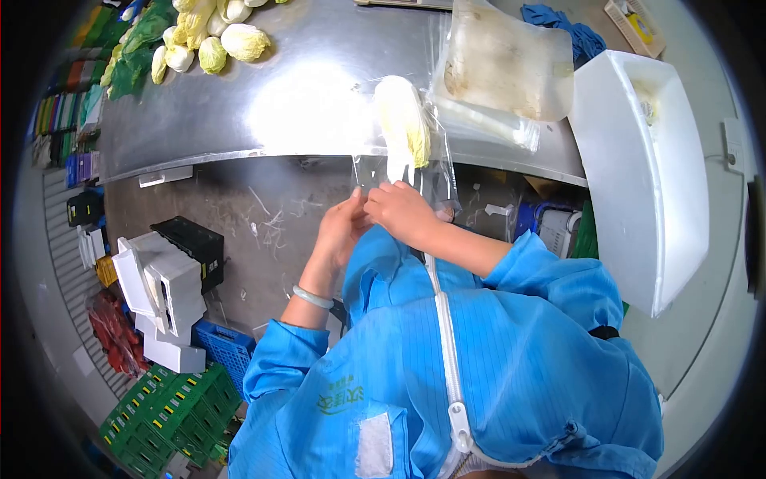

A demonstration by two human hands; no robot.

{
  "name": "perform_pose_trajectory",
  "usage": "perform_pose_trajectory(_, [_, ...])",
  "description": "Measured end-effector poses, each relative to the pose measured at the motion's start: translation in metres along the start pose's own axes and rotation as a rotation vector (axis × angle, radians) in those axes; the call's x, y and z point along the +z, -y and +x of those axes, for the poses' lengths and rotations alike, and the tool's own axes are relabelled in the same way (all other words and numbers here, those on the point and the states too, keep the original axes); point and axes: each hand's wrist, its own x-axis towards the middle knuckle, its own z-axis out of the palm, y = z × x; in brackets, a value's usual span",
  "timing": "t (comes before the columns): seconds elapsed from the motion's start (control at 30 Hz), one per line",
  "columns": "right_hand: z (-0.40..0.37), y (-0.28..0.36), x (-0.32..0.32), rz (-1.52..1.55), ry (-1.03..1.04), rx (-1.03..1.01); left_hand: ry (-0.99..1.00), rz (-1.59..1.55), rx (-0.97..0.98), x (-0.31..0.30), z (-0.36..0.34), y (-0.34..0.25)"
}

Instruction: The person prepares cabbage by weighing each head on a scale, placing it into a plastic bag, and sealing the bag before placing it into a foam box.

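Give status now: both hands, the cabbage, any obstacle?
Left hand and right hand together at near end of clear bag, grip unclear. Cabbage inside, at table edge. Loose plastic beside; no obstacle seen.

Looks like a produce packing area, not a home kitchen. Evidence: long metal worktable (207, 120) with a pile of pale cabbages (245, 43) at one end, plus clear plastic bags (511, 132). White foam box (630, 176) beside the table, more foam boxes (171, 279) on the floor. Stacked green crates (171, 411), blue crate (222, 347), black crate (195, 247). Scraps litter the grey floor (239, 271). Blue work jacket (519, 359) with printed lettering.
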Motion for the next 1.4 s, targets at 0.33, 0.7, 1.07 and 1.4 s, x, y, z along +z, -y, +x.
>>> perform_pose_trajectory(0.33, [-0.016,-0.007,-0.023,0.219,0.287,-0.204,-0.051,0.161,0.224,-0.042,0.038,0.032])
perform_pose_trajectory(0.7, [-0.215,-0.101,-0.062,-0.288,0.31,0.47,-0.317,1.067,0.829,-0.107,0.043,0.051])
perform_pose_trajectory(1.07, [-0.069,-0.114,-0.047,0.206,-0.01,0.038,0.282,1.519,1.197,-0.053,0.051,-0.038])
perform_pose_trajectory(1.4, [-0.012,-0.121,0.004,0.929,-0.23,1.204,-0.031,0.97,0.362,-0.022,0.141,-0.022])
